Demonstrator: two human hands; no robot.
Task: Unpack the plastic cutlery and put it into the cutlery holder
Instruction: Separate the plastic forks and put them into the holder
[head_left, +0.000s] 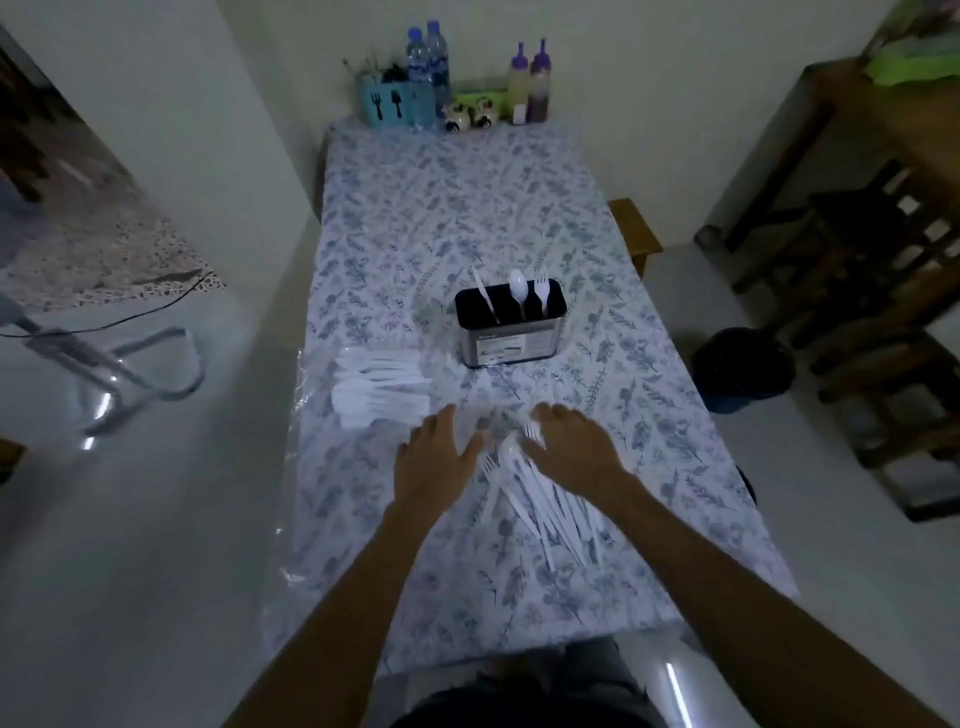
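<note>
Both hands, left (434, 457) and right (571, 447), lie flat, fingers spread, over loose forks (540, 499) at centre; holder (510, 325) above, packs (379, 387) left, bottles (428, 62) at the top.

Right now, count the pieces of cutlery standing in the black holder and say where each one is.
3. A knife leans in the left slot of the holder, a spoon stands in the middle, and a fork on the right. Any shorter pieces inside would be hidden.

Single head-worn wide-angle view, facing forward and down along the table (467, 208), close above both forearms
</note>
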